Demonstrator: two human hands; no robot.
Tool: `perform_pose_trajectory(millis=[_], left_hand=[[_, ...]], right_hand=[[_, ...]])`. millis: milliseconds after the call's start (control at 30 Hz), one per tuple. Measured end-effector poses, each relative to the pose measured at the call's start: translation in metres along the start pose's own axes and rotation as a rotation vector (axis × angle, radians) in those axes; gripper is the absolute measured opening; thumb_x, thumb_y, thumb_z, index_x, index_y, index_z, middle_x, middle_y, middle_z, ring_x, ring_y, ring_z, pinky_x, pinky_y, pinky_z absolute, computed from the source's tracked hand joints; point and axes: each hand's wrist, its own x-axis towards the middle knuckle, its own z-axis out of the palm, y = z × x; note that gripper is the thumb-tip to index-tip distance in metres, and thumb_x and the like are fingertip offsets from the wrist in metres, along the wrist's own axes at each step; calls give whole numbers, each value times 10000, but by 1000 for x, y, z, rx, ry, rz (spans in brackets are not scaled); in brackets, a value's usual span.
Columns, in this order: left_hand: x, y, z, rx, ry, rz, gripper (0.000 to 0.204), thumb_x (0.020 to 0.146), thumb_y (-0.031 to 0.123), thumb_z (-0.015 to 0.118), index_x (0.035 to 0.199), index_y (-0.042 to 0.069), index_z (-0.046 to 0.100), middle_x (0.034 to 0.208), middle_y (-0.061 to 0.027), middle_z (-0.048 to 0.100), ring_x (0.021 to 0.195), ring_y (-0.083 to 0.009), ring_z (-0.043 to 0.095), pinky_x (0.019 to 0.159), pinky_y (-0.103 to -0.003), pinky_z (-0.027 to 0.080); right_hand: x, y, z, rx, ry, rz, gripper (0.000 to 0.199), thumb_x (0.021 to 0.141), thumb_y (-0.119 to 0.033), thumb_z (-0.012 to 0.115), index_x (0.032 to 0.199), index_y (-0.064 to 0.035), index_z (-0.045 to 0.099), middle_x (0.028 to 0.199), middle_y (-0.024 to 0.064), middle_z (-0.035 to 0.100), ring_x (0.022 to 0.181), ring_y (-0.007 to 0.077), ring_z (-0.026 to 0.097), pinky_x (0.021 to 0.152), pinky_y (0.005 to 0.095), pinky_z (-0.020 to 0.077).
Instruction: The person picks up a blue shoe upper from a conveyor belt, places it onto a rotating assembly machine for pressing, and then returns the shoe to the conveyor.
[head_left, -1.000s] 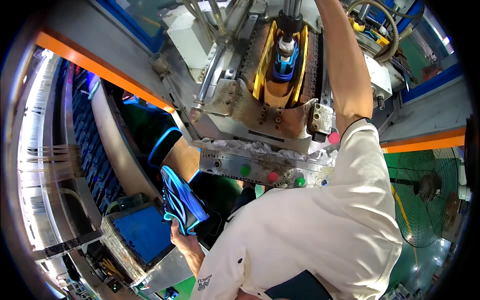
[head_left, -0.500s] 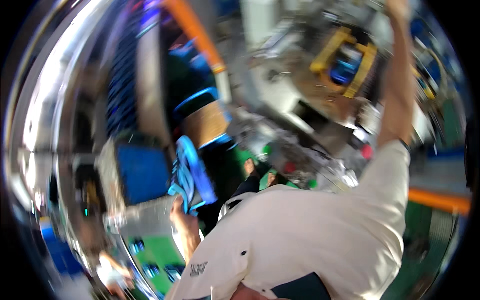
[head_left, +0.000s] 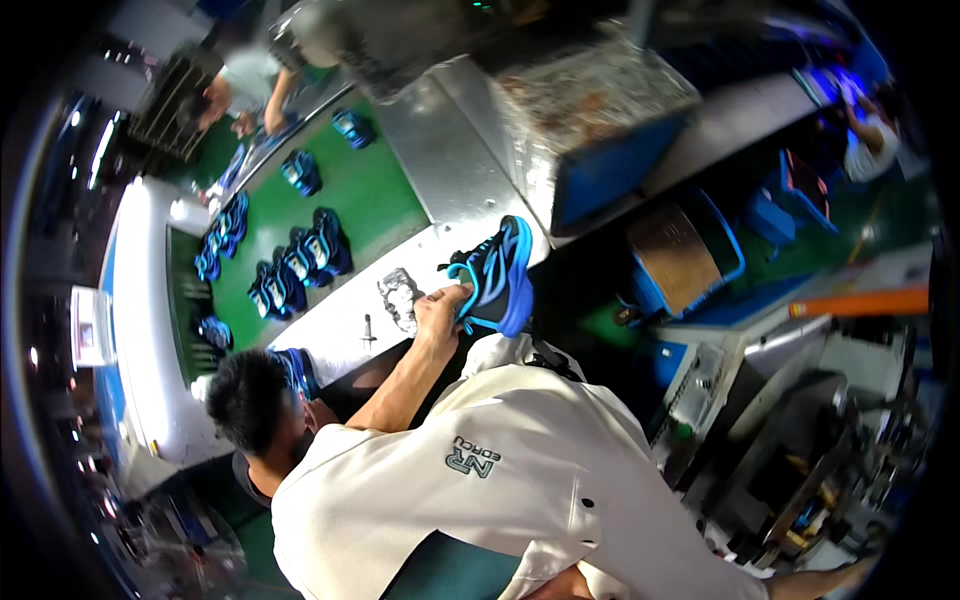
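Blue-and-black shoe (head_left: 497,277) clamped by the heel in left hand (head_left: 437,305), held clear above the table (head_left: 340,325) edge beside the green conveyor (head_left: 345,195), apparently for setting down. Right hand unseen.

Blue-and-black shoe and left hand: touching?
Touching. The head view shows the left hand gripping the heel end of the blue-and-black shoe, fingers wrapped on it.

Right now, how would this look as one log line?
left hand: holds blue-black shoe | over steel table | right hand: out of view
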Motion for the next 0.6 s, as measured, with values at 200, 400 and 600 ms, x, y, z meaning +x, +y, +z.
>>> perform_pose_trajectory(millis=[200, 400, 600], left_hand=[[155, 22, -80, -9, 391, 129, 177, 689, 146, 771, 726, 28, 645, 701, -35, 606, 537, -140, 521, 462, -296, 397], [325, 43, -183, 269, 722, 344, 248, 619, 155, 782, 717, -32, 651, 682, -88, 632, 608, -177, 573, 578, -322, 464], [402, 39, -234, 1169, 702, 218, 494, 678, 374, 779, 947, -17, 640, 1027, -238, 658, 957, -387, 650, 856, -452, 504]], right_hand=[[-62, -38, 19, 208, 89, -243, 325, 961, -179, 458, 1067, 49, 663, 885, 164, 703, 783, 241, 674, 730, 343, 542], [-211, -184, 94, 950, -579, 550, 307, 948, -201, 574, 1150, 25, 624, 988, 157, 696, 785, 236, 686, 688, 301, 548], [-286, -244, 95, 820, -791, 508, 192, 929, -162, 601, 957, -5, 707, 740, 82, 677, 575, 123, 588, 500, 232, 469]])
